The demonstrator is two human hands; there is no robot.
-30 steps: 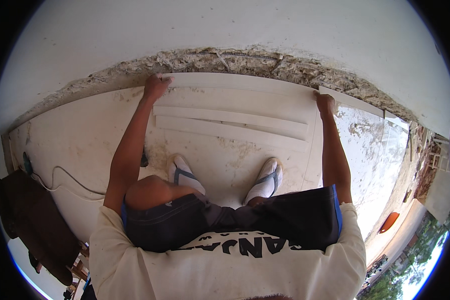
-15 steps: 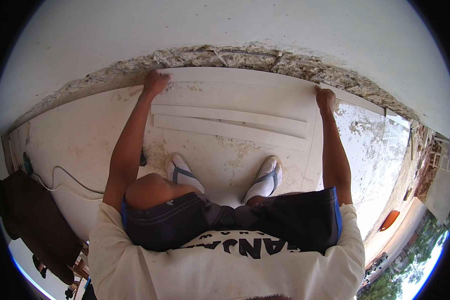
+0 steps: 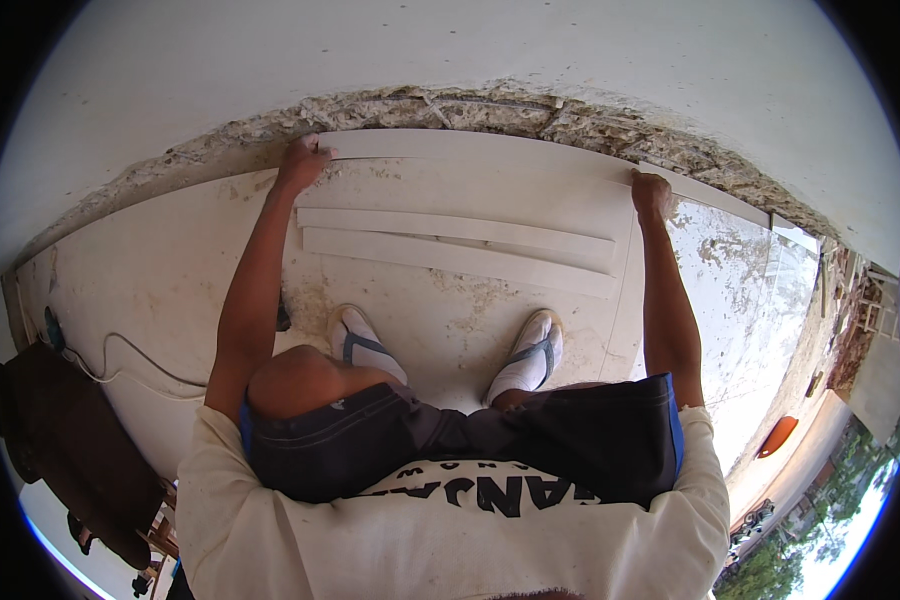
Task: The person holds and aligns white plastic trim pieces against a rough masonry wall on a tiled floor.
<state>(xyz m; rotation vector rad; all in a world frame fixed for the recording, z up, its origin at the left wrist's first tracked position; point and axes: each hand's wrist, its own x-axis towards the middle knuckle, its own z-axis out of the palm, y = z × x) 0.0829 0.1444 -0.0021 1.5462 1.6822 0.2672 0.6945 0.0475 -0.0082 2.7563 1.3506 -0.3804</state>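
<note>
A long white tile strip point(image 3: 480, 148) stands along the foot of the wall, in front of the chipped channel. My left hand point(image 3: 304, 164) is closed around its left end, thumb and fingers at the edge. At the other end my right hand point(image 3: 652, 196) grips the strip's right corner, fingers curled. Two more white strips, an upper one point(image 3: 450, 224) and a lower one point(image 3: 460, 263), lie on the floor between my hands and my feet. Right of my right hand, another pale strip point(image 3: 710, 190) runs along the wall.
Rough broken masonry point(image 3: 490, 110) shows along the wall's base. A pale cable point(image 3: 120, 372) curls over the dusty floor at left, near dark brown furniture point(image 3: 75, 450). An orange object point(image 3: 778, 437) lies at far right. My sandalled feet point(image 3: 530, 355) are close to the loose strips.
Both hands have shifted slightly farther away, towards the wall, and the held strip has moved with them. My left hand is also a little more to the left. The loose strips have hardly changed.
</note>
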